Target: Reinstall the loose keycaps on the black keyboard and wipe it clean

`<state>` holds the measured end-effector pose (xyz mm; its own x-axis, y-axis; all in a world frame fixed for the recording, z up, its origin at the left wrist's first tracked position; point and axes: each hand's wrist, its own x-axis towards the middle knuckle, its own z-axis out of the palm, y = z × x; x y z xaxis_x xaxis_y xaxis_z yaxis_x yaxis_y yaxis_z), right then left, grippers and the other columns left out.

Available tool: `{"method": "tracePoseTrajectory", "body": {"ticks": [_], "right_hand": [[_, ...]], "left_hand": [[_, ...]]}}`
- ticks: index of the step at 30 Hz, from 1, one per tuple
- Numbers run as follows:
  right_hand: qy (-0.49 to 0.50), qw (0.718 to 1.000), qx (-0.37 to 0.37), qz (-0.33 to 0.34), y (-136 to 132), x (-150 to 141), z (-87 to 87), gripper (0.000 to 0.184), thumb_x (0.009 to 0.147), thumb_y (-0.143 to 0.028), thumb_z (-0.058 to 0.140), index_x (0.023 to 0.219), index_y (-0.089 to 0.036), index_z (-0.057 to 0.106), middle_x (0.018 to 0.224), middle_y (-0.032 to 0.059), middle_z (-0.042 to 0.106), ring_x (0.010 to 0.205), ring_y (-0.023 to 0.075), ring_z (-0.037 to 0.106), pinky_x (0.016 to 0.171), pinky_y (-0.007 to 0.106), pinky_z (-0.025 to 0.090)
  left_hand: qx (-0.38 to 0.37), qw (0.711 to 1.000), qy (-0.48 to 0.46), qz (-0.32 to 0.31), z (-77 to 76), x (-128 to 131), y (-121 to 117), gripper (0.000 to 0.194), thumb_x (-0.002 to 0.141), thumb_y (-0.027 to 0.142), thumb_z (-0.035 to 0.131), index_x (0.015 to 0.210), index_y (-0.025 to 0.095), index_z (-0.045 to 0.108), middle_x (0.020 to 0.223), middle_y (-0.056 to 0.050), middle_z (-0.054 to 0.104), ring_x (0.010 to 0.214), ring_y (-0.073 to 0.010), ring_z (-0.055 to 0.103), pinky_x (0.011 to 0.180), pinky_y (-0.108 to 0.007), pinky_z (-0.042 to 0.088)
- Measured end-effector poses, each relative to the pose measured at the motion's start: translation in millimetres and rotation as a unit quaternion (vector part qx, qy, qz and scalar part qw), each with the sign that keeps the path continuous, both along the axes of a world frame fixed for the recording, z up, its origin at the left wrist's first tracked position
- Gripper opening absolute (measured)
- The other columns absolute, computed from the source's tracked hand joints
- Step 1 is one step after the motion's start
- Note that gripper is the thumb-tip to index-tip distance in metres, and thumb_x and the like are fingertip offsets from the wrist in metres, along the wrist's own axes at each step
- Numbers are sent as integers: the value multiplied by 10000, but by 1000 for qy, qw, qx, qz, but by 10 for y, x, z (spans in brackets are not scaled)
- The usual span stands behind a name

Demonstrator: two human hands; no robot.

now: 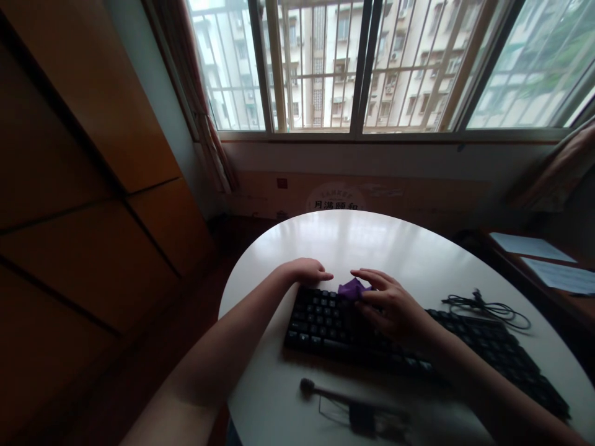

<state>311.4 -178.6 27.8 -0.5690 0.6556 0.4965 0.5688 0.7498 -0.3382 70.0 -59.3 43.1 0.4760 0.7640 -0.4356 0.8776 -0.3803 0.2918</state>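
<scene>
A long black keyboard (320, 319) with dark keycaps is supported on a rounded, glossy white bench (395, 235), its middle hidden by the right hand (388, 303) and forearm. A crumpled purple cloth (352, 288) is held at the right hand's fingers, over the keyboard's far edge. The left hand (309, 271) is curled at the far left corner; whether the keyboard is gripped by it cannot be told. Beyond the keyboard, at right, a loosely coiled thin black cable (483, 310) is seen; on the near side, a slim-handled brush with a dark round head (307, 388) is placed beside a blurred dark block (362, 420). White printed sheets (532, 246) are laid on a brown surface (583, 305) at far right.
</scene>
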Motion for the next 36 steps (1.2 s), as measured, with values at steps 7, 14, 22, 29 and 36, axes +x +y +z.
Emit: {"method": "tracePoseTrajectory", "body": {"ticks": [7, 14, 22, 29, 36], "right_hand": [[-76, 996, -46, 22, -41, -84, -134, 176, 932, -258, 612, 1012, -273, 768, 1473, 105, 559, 1406, 370, 446, 1097, 611, 413], [-109, 992, -62, 34, -77, -140, -95, 199, 916, -278, 645, 1070, -316, 764, 1539, 80, 491, 1457, 397, 368, 1111, 671, 354], [-134, 988, -75, 22, -96, -110, -95, 214, 945, -289, 608, 1116, -319, 732, 1585, 62, 429, 1508, 379, 264, 1164, 689, 256], [-135, 987, -80, 32, -104, -110, -80, 179, 966, -302, 581, 1038, -310, 744, 1586, 39, 429, 1512, 374, 259, 1166, 694, 262], [-136, 986, -89, 33, -131, -145, -93, 220, 982, -310, 564, 1135, -318, 723, 1608, 67, 390, 1519, 369, 238, 1170, 692, 252]], "left_hand": [[-18, 998, 17, 50, 10, 97, 36, 424, 931, 482, 489, 705, 166, 661, 607, -50, 674, 531, -172, 627, 585, -277, 509], [151, 988, 28, 33, -92, 137, -138, 490, 908, 589, 469, 822, 188, 736, 895, -126, 755, 911, -280, 672, 778, -327, 482], [152, 987, 47, -9, -78, 146, -111, 610, 966, 609, 341, 873, 177, 762, 894, -141, 755, 864, -285, 677, 752, -337, 482], [150, 987, 57, -16, -54, 150, -130, 562, 959, 581, 380, 898, 176, 764, 887, -135, 755, 846, -277, 679, 721, -326, 479], [158, 985, 61, -18, -54, 146, -126, 525, 947, 566, 405, 904, 184, 764, 889, -127, 759, 839, -283, 683, 709, -334, 482]]}}
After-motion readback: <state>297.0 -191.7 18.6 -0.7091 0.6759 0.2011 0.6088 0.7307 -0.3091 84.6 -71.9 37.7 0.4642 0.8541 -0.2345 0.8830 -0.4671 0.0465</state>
